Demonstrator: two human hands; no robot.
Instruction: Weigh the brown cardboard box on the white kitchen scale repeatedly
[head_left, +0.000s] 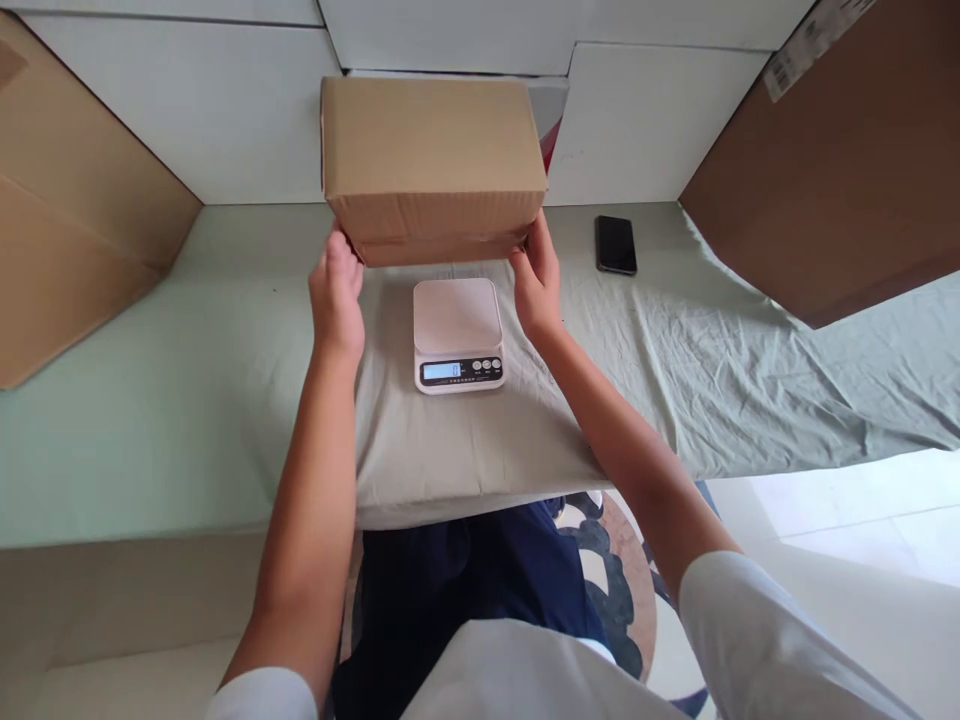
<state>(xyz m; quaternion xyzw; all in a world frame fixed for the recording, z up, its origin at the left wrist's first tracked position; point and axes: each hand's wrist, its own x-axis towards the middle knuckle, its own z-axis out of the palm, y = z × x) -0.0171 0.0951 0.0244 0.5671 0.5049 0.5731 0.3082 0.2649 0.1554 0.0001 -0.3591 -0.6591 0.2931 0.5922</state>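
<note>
Between my two hands is a brown cardboard box, held up above the back of the cloth-covered table and tipped so its top and near side show. My left hand grips its lower left corner. At the lower right corner, my right hand holds it, thumb on the near side. Fingers behind or under the box are hidden. Just below and nearer to me, a white digital kitchen scale lies flat on the cloth, apart from the box. Its lit display appears to read 0.
A black smartphone lies right of the box. Large cardboard pieces stand at the left and the right. White panels rise along the back. A green-grey cloth covers the table up to its front edge.
</note>
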